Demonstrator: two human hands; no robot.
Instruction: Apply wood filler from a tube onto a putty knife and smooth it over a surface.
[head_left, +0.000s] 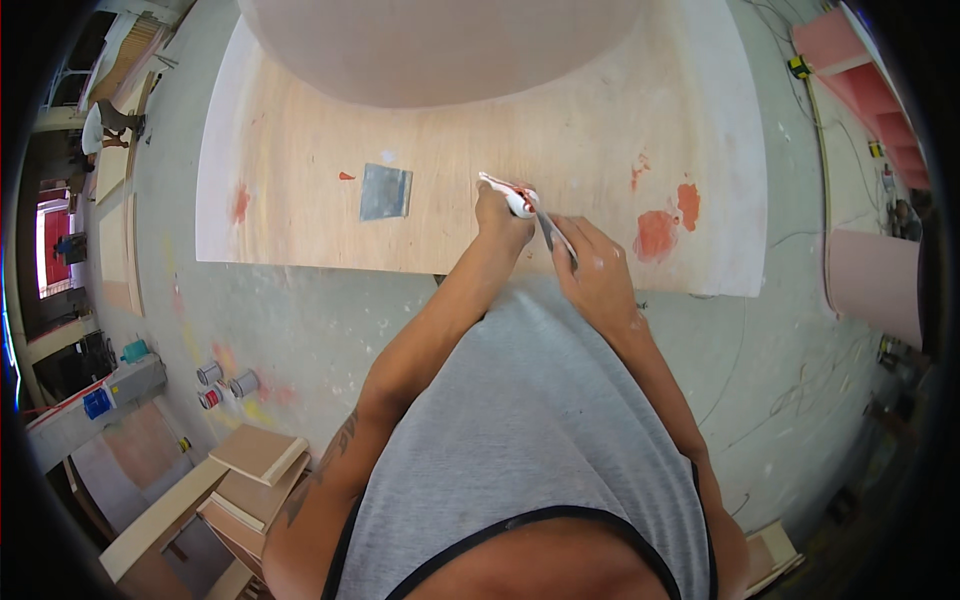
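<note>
My left hand (500, 218) is closed around a small white object (518, 203) with reddish-brown paste smeared along its top; its exact kind is unclear. In my right hand (598, 268) is a putty knife (547, 230), its grey blade tilted up against that white object. Both hands are over the near edge of a pale plywood panel (440, 150). A grey square sheet (385, 192) lies on the panel left of my hands. To the right, orange-red putty patches (657, 235) mark the wood, with smaller smears elsewhere.
A large pale rounded form (440, 50) overhangs the panel's far side. Several cans (243, 382) stand on the floor at left, near stacked wooden boards (260, 455). Cables run along the right, beside pink pieces (875, 90). Another person (108, 125) is at the far left.
</note>
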